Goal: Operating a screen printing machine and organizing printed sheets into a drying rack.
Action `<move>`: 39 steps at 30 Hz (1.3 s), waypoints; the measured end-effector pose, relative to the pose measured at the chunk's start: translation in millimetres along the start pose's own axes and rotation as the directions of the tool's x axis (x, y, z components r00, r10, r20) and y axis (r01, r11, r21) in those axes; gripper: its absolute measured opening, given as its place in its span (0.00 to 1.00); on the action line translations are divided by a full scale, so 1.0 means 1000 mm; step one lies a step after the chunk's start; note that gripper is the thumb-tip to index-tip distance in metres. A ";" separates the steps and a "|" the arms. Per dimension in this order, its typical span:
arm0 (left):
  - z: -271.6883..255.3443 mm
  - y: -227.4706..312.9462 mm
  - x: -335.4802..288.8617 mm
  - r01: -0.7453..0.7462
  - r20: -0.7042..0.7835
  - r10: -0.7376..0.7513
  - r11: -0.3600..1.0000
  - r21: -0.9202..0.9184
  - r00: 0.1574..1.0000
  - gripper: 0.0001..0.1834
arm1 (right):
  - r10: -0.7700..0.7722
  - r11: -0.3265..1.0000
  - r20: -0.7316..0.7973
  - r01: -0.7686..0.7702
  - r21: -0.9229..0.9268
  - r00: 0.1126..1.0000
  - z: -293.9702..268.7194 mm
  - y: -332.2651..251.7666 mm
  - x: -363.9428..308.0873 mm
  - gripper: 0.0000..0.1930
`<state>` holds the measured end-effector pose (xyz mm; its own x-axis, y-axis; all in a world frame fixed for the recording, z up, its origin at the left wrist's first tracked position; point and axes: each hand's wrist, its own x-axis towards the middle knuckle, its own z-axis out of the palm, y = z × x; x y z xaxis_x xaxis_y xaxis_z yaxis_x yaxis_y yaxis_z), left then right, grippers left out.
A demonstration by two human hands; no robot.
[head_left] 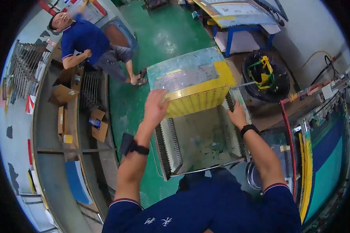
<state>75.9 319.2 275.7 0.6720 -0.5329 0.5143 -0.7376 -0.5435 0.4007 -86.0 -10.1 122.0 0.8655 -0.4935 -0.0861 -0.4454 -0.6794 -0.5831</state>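
Observation:
A slotted rack (200,141) stands in front of my body, with toothed strips along both sides. At its far end yellow panels (198,101) stand upright, close together. My left hand (156,105) is by the panels' left end, its fingers loosely bent and apart; whether they touch a panel I cannot tell. On the rack's right side wall rests my right hand (237,114), thumb and forefinger spread, with nothing visible held in it. Behind the panels lies a paint-stained tabletop (182,64), grey-blue with a yellow corner.
A person (87,42) in a dark blue shirt is at the far left, beside shelving (56,145) with cardboard boxes (62,94). A black-lined bin (266,91) stands right of the rack. Framed screens (326,155) lean at the right; a blue-legged table (237,29) is farther back.

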 end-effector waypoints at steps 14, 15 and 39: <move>0.052 0.012 0.030 -0.261 0.428 0.150 0.942 0.213 0.891 0.06 | 0.032 0.999 0.011 -0.032 -0.005 0.999 -0.002 -0.001 -0.008 0.22; 0.051 0.009 0.030 -0.267 0.431 0.155 0.940 0.211 0.889 0.06 | 0.011 0.999 -0.016 -0.011 -0.030 1.000 0.001 -0.001 -0.008 0.22; -0.142 0.077 0.153 -0.140 0.290 0.153 0.988 -0.066 0.945 0.03 | 0.056 0.998 -0.030 -0.056 0.028 0.998 0.019 -0.007 0.010 0.17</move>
<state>112.6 287.9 492.4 0.5409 -0.7749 0.3269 -0.8272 -0.4197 0.3737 -69.5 0.3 109.8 0.8317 -0.5471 -0.0945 -0.4862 -0.6354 -0.5999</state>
